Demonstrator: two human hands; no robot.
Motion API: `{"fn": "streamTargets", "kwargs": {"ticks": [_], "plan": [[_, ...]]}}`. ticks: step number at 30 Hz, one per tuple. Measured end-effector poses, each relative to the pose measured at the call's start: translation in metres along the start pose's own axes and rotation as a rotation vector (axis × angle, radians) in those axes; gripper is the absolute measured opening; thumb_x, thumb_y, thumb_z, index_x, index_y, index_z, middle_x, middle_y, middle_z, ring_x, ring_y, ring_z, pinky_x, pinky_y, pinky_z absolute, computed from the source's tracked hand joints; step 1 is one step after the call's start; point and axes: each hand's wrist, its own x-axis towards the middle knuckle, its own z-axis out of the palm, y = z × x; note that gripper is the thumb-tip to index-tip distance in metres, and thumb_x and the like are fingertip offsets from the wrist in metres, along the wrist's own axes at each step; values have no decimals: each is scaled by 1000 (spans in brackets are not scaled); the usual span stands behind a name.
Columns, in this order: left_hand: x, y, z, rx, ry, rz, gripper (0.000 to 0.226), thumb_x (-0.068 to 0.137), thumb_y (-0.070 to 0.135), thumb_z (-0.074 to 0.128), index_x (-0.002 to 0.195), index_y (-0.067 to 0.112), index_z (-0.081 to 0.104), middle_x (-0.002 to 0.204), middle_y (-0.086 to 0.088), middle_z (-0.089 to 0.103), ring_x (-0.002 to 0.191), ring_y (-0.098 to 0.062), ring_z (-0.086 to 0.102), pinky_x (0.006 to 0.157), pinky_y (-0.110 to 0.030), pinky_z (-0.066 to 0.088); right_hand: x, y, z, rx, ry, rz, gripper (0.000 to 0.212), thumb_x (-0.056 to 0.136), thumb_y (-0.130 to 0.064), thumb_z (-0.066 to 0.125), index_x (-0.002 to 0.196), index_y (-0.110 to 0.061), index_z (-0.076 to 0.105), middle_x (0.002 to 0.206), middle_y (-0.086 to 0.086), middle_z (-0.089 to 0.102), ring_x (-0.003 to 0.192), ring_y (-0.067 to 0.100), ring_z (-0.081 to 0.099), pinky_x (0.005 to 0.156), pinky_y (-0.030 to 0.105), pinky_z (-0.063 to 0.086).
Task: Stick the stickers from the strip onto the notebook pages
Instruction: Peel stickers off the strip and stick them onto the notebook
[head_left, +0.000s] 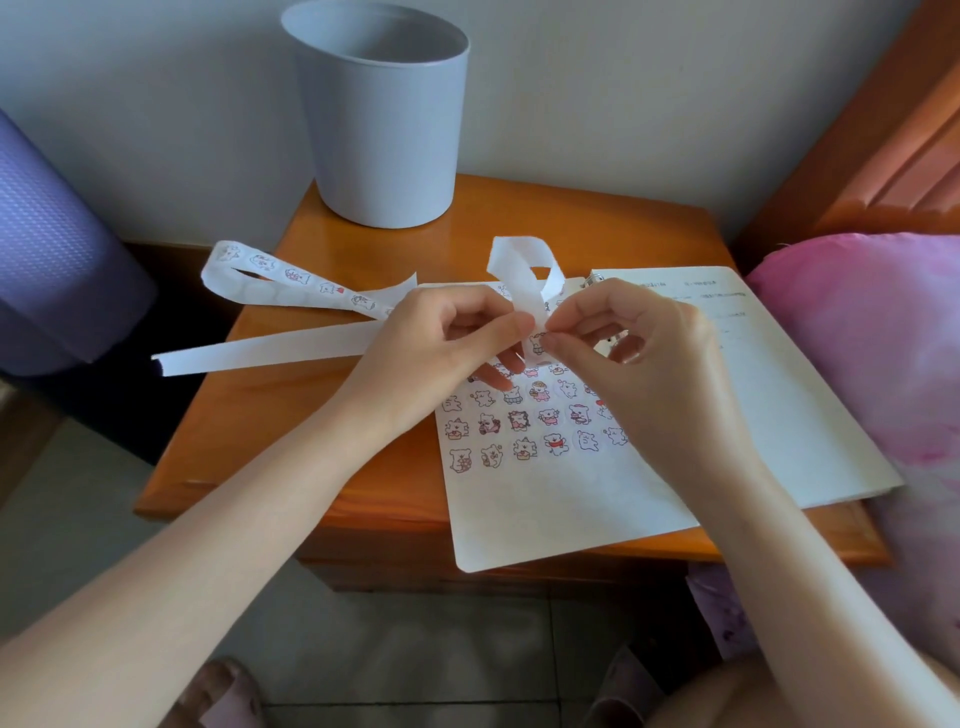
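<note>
Sticker strip (291, 275): the stretch at frame centre is hidden under the left hand (441, 338). Sticker (538, 344), pinched at centre, is half covered by the right hand (639, 343); drawing too small to tell. Top sticker rows on the notebook page (545, 499) are hidden behind both hands. Printed lines (719, 295), upper right: unreadable. Bin (384, 130) rim is cut by the top edge; purple object (52, 249) by the left edge.

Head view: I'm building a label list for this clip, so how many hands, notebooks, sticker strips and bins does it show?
hands: 2, the left hand and the right hand
notebook: 1
sticker strip: 1
grey bin: 1
Total: 5
</note>
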Motion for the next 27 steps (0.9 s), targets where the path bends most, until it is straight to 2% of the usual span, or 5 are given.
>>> {"fn": "streamTargets", "kwargs": {"ticks": [5,11,15,19,27], "plan": [[1,-2,0,13,-8,-16,16,90,21,61,86,9,70,72,7,70,67,-8,69,60,-16,54,-2,1,2,-129,11,11,5,81,-22,71,83,-22,66,89,-9,62,78,6,53,63,13,38],[4,-3,-3,-23,-12,-53,15,91,17,58,84,11,69,65,12,68,64,-6,68,57,-16,54,-11,-17,-5,-106,26,-78,6,81,-21,71,83,-21,65,86,-11,58,77,3,49,67,6,37],[2,-2,-2,20,-4,-36,19,93,15,56,81,7,69,64,11,66,62,0,64,55,-10,48,-18,-33,-10,169,-234,102,5,78,-23,74,76,-22,69,69,-10,67,64,4,58,55,11,44],[2,-5,-2,-16,-3,-69,18,93,16,57,86,7,71,71,2,69,69,-11,68,62,-22,56,-25,-36,-3,262,-533,302,5,76,-24,73,75,-19,72,71,-5,71,59,2,60,61,14,50],[2,-7,-2,12,-16,-69,16,93,18,57,84,15,70,71,6,69,72,-12,69,70,-31,60,-31,-35,8,162,-547,325,6,78,-22,70,74,-18,72,71,-4,71,67,11,65,66,28,55]]}}
